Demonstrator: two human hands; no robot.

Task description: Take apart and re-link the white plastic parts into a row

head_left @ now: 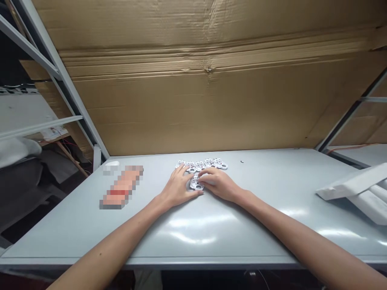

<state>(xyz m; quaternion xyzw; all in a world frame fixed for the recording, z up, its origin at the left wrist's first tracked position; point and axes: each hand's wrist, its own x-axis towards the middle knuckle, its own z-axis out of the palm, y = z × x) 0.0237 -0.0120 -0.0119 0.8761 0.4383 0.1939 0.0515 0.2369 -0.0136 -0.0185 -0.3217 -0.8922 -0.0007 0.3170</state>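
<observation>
Half Hidden, Half Blurred, From Where I Stand

The left hand [178,187] and right hand [218,184] cover most of one white plastic piece [196,183], so I can't see its full outline. The row of white pieces [201,164] is too small for fine detail. A mosaic-blurred block [122,187] shows only pinkish squares. A black speck [242,162] is too tiny to name, and white foam packing [359,189] runs off the right edge

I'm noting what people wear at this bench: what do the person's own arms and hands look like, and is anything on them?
The left forearm and right forearm are bare, with no sleeve in view. The left hand and right hand are ungloved, and I can make out no watch, bracelet, ring, tape or cable on either.
</observation>
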